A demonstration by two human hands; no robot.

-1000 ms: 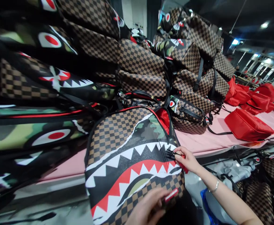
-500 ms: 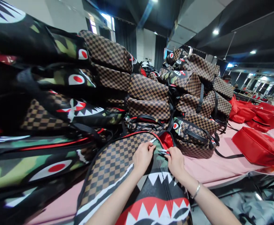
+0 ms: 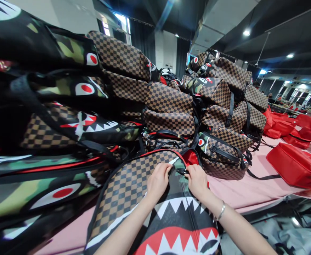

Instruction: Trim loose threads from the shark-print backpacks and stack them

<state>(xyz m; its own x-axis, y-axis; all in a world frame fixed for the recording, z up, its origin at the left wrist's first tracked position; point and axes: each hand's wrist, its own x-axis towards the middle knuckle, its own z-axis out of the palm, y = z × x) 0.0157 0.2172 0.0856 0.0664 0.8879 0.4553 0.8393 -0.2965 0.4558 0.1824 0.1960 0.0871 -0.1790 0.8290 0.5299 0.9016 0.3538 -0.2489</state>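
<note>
A backpack (image 3: 126,187) with a brown checkered panel and a printed shark mouth lies in front of me, its red-lined top gaping at the far right corner. My left hand (image 3: 158,180) is closed, pinching the bag's cover near its upper edge, beside the camouflage patch. Just right of it, my right hand (image 3: 197,182) is closed around small thread snips (image 3: 181,171), their tip pointing left over the cover. Most of their handle is hidden by the fingers. A silver bracelet (image 3: 221,211) circles my right wrist.
Stacked checkered bags (image 3: 168,97) rise behind the backpack, and camouflage bags (image 3: 57,193) with shark eyes crowd the left. On the pink-covered table (image 3: 237,196) to the right sits a red bag (image 3: 296,164). Grey material (image 3: 280,226) lies below the table edge.
The snips have turned, so their silver blades show less and look darker. Both hands have shifted slightly left and stay close together at the bag's top edge.
</note>
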